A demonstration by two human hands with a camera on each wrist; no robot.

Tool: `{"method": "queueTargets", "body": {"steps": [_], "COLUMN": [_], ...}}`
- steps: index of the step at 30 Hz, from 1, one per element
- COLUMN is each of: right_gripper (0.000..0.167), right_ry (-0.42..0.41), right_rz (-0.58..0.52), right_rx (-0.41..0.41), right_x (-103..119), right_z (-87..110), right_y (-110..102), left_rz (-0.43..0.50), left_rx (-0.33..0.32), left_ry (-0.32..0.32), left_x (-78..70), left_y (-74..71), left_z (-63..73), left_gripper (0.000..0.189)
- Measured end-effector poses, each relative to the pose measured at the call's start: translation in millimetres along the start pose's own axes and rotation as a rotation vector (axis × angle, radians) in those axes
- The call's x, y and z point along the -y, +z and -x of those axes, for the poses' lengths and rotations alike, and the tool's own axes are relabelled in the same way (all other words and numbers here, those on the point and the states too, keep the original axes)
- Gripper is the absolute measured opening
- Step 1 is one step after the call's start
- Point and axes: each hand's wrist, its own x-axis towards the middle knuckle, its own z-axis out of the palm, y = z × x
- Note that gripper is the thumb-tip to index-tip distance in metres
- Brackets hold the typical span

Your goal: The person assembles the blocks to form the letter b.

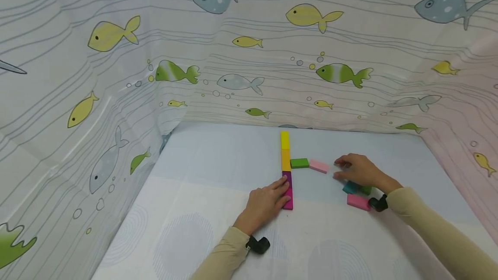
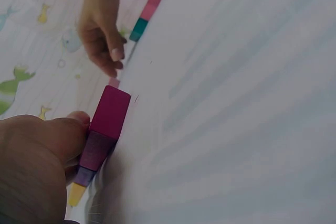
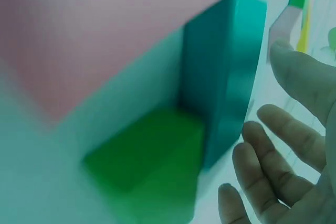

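A straight column of blocks stretches across the table: yellow, orange, purple and magenta. My left hand rests against the column's left side, fingertips touching the purple and magenta blocks. A green block reaches right from the orange one, followed by a light pink block set at a slight angle. My right hand hovers right of the pink block, fingers loosely bent, holding nothing. Below that hand lie a teal block, another green block and a pink block.
Fish-patterned curtains surround the white table at the back and both sides. Each wrist wears a small black camera, the left one low over the table and the right one beside the pink block.
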Motion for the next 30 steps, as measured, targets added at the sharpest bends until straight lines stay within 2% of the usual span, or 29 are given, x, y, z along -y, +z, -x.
{"method": "queueTargets", "body": {"steps": [6,11,16,22,30], "right_gripper": [0.054,0.056,0.053,0.054,0.066], "right_ry": [0.002,0.048,0.060,0.055,0.124], "right_rz": [0.064,0.033,-0.010,-0.020,-0.006], "right_rx": [0.000,0.036,0.043,0.049,0.070], "right_x": [-18,-27,-29,-22,-3], "right_z": [19.0,33.0,42.2,47.6,54.5], "right_y": [-11,-18,-18,-12,-3], "left_rz": [0.010,0.011,0.012,0.022,0.014], "left_rx": [0.004,-0.009,-0.007,-0.007,-0.009], "left_ry": [-0.001,0.006,0.005,-0.001,-0.005], "left_x": [-0.8,-0.2,0.9,1.0,1.3], "left_y": [0.7,1.3,1.7,1.4,3.4], "left_z": [0.0,-0.2,-0.8,-1.0,0.0], "left_gripper": [0.048,0.048,0.048,0.048,0.048]}}
